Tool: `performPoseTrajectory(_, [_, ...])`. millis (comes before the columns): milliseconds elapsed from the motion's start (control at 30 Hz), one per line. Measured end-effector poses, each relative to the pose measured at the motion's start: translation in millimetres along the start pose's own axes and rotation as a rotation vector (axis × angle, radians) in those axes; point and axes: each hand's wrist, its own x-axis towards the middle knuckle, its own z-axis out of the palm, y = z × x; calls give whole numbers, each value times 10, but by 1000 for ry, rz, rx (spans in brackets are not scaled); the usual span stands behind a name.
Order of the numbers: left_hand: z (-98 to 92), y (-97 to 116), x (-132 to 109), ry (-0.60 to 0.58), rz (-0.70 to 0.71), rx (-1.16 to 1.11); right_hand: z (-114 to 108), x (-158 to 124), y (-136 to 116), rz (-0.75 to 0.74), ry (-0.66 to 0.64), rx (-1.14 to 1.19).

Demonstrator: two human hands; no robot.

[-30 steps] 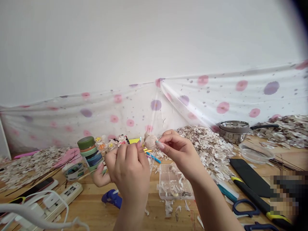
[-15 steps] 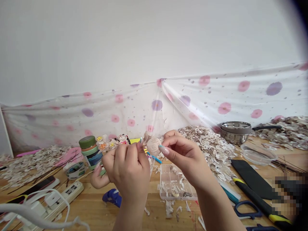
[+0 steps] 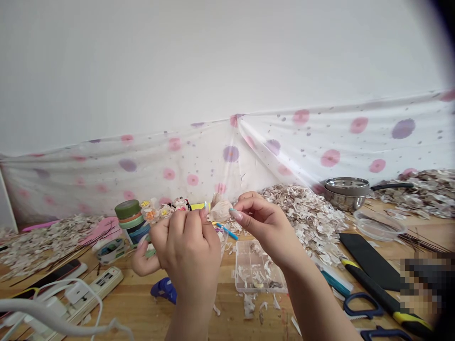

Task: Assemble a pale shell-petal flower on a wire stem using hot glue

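Note:
In front of me, both hands are raised over the wooden table. My left hand is closed, back toward me, its thumb and fingertips at a small cluster of pale petal-like flakes. What its curled fingers enclose is hidden. From the other side, my right hand pinches the right edge of one thin flake between thumb and finger. That flake lies against the piece at my left thumb. Beneath the hands is a clear compartment box with flake scraps in it.
Heaps of pale flakes lie right and left. Finished-looking flowers and a green-lidded jar stand left. A blue glue gun, a power strip with cables, scissors and steel bowls are around.
My right hand has moved slightly left, bringing its flake closer to the piece at my left thumb. The flake has turned from facing me to more edge-on. The left hand barely moved.

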Motion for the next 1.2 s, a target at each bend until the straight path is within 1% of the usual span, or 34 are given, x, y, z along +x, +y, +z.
performPoseTrajectory(167, [5,-16,-6,-23,1,1,9,-1,42,-41,41,-75])
performPoseTrajectory(300, [-6,-5,13,-23,2,-16,15,-9,51,-72,45,-109])
performPoseTrajectory(433, [-30,17,30,-20,-13,-20,20,-25,27,-81,56,-154])
performPoseTrajectory(567, [-24,8,26,-6,1,-26,32,-49,-18,-77,55,-184])
performPoseTrajectory(767, [12,-10,1,14,-22,-31,43,-89,-69,-154,60,-241])
performPoseTrajectory(967, [45,-20,12,-9,-78,-137,41,-98,-89,-168,75,-291])
performPoseTrajectory(1100, [62,-16,29,-54,-118,-211,62,-100,-87,-186,100,-315])
performPoseTrajectory(1200, [74,-2,33,-92,-152,-261,88,-119,-49,-225,152,-373])
